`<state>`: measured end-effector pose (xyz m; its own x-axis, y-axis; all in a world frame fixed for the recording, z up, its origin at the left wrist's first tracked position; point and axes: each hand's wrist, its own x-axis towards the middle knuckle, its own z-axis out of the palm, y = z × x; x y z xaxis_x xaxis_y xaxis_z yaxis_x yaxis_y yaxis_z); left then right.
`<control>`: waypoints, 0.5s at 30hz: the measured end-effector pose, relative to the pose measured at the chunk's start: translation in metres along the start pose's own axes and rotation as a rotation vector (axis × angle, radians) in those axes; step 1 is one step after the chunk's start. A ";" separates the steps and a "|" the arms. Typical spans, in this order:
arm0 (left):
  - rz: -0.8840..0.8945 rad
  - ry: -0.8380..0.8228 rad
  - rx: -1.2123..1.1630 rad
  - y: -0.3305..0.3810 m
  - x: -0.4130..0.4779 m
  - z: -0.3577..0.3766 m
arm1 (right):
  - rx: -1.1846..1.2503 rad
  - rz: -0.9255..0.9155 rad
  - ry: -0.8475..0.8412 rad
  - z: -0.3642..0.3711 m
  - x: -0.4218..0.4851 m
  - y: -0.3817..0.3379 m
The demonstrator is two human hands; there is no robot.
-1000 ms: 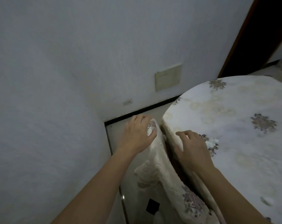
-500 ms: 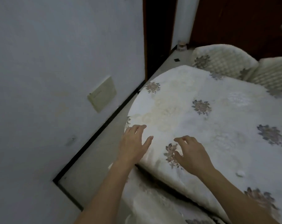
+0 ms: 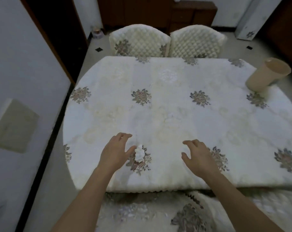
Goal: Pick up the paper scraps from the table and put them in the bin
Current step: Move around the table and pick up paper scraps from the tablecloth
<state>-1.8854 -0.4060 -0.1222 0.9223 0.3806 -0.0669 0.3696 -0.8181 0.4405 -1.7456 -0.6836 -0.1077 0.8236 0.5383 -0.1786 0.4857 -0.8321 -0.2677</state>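
Here the relaxed left hand (image 3: 114, 152) nears the crumpled white paper scrap (image 3: 139, 153); pinching it comes next, right hand (image 3: 197, 156) empty.

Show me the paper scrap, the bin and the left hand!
paper scrap (image 3: 139, 154): head view, middle of the crumpled white wad.
bin (image 3: 260, 79): head view, its beige outer wall.
left hand (image 3: 114, 152): head view, back of the hand.

The clothed table (image 3: 167, 114) bears a paper scrap (image 3: 139, 153), perhaps touching the thumb of the left hand (image 3: 114, 153), and a bin (image 3: 265, 76) far beyond the fingers of the right hand (image 3: 197, 156).
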 end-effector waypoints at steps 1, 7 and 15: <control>0.007 -0.028 0.006 0.000 0.003 0.005 | 0.011 0.020 -0.008 0.004 -0.002 0.008; -0.016 -0.171 0.030 -0.004 0.012 0.039 | 0.066 0.110 -0.004 0.033 -0.001 0.051; -0.045 -0.233 0.019 -0.014 0.010 0.073 | 0.161 0.183 0.011 0.065 0.029 0.084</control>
<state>-1.8733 -0.4219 -0.1947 0.9053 0.3088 -0.2918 0.4108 -0.8114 0.4158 -1.6999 -0.7292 -0.1969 0.8972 0.3783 -0.2278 0.2760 -0.8831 -0.3793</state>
